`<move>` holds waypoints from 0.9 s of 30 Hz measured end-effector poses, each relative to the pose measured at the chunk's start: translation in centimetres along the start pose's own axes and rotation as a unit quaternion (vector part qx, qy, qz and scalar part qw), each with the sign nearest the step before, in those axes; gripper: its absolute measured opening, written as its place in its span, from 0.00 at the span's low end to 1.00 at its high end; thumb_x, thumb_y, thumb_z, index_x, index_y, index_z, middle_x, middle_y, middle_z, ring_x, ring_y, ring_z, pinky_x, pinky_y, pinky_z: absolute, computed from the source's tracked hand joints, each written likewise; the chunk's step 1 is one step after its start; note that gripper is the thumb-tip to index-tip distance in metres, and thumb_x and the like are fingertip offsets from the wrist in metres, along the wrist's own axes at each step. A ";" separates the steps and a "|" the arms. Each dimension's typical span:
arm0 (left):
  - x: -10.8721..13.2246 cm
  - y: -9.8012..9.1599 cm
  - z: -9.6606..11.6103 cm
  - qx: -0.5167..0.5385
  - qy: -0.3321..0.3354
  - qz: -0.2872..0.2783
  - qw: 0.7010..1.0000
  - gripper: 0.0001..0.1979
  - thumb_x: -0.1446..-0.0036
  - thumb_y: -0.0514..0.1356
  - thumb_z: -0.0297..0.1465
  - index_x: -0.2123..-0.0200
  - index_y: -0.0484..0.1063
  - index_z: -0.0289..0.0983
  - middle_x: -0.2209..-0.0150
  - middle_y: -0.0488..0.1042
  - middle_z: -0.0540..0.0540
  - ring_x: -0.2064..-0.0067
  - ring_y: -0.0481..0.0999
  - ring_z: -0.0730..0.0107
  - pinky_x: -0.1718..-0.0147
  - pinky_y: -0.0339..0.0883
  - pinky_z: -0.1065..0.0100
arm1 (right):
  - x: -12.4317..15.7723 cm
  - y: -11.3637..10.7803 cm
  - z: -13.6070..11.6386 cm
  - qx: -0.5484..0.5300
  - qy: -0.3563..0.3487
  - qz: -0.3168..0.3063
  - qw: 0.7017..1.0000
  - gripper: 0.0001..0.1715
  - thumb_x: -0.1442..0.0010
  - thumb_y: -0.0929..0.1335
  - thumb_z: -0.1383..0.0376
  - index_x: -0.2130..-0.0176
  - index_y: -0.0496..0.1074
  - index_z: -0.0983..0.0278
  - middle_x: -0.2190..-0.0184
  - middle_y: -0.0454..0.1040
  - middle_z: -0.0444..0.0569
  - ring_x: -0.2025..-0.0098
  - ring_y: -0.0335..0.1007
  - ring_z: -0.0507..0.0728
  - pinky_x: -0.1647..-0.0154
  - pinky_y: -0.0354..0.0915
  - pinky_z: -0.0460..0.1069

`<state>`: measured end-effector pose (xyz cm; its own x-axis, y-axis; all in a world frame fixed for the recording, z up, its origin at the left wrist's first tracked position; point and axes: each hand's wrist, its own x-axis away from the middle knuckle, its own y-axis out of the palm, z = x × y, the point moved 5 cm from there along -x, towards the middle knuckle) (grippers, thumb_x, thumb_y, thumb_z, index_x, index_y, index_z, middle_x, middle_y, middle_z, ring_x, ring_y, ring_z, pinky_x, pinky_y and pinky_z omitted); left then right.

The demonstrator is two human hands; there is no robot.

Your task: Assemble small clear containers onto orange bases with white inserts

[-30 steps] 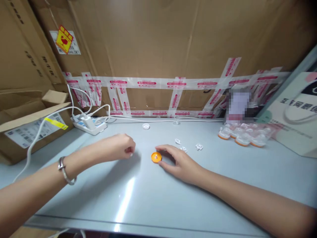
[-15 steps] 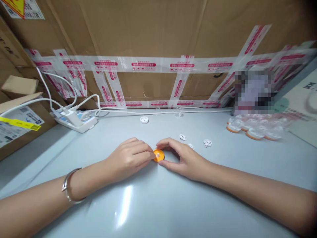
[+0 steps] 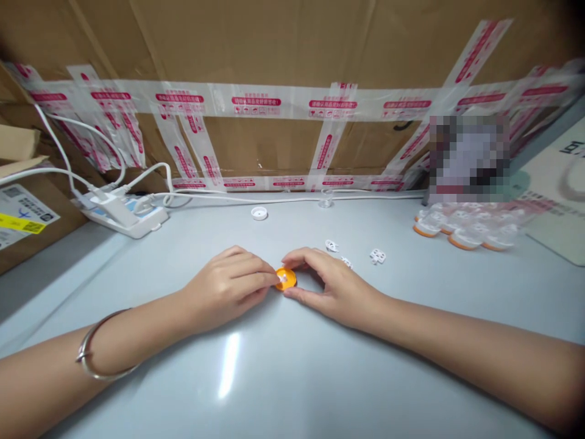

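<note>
A shallow round orange cap (image 3: 288, 283) sits on the table, held by its rim between the thumb and fingertips of my right hand (image 3: 331, 283). Over the left edge of the cap, my left hand (image 3: 233, 281) is closed in a pinch. At its fingertips, inside the cap, shows a small white plastic part (image 3: 282, 278), its exact shape too small to make out. Several loose white plastic pieces, such as a holed one (image 3: 377, 256), lie beyond and right of my right hand. Farther back are a white round cap (image 3: 259, 213) and a clear small cup-like piece (image 3: 326, 200).
Several clear domes with orange bases (image 3: 464, 238) stand at the back right, near a pale printed box (image 3: 560, 183). A white power strip (image 3: 137, 222) with cables sits at the left beside an open carton (image 3: 41, 219). A large taped cardboard box (image 3: 274, 143) closes off the back.
The view has shifted slightly, so everything sits a little more to the left and higher. More white now shows at my left fingertips inside the orange cap. My right hand keeps its hold.
</note>
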<state>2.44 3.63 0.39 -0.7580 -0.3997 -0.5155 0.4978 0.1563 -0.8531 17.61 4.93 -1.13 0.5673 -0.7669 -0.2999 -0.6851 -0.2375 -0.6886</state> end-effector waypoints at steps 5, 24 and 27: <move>-0.5 -0.2 -0.1 0.056 -0.028 -0.032 0.998 0.11 0.44 0.54 0.23 0.60 0.71 0.39 0.60 0.74 0.46 0.58 0.71 0.69 0.58 0.62 0.66 | 0.0 -0.1 0.0 -0.006 0.006 -0.003 1.000 0.18 0.46 0.68 0.64 0.55 0.64 0.61 0.59 0.72 0.48 0.56 0.68 0.55 0.54 0.65 0.51; 1.2 -3.1 -4.0 0.047 -0.233 -0.306 0.922 0.07 0.51 0.55 0.24 0.72 0.72 0.39 0.73 0.73 0.53 0.73 0.70 0.75 0.72 0.61 0.76 | 0.8 -2.0 -2.2 -0.008 -0.140 0.088 0.986 0.17 0.46 0.68 0.68 0.55 0.64 0.63 0.59 0.71 0.50 0.55 0.67 0.54 0.53 0.65 0.50; 0.6 -3.1 -2.5 0.014 -0.203 -0.225 0.953 0.08 0.51 0.55 0.21 0.73 0.73 0.36 0.75 0.73 0.50 0.75 0.71 0.75 0.74 0.61 0.75 | 1.2 -2.4 -3.3 -0.030 -0.193 0.117 0.974 0.13 0.46 0.67 0.73 0.59 0.67 0.64 0.65 0.74 0.49 0.60 0.70 0.52 0.57 0.67 0.48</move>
<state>-0.61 5.20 2.48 -0.6743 -0.7382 -0.0203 0.1770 -0.1348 -0.9749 18.44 2.66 2.35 0.5146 -0.5265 -0.6768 -0.8345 -0.1263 -0.5363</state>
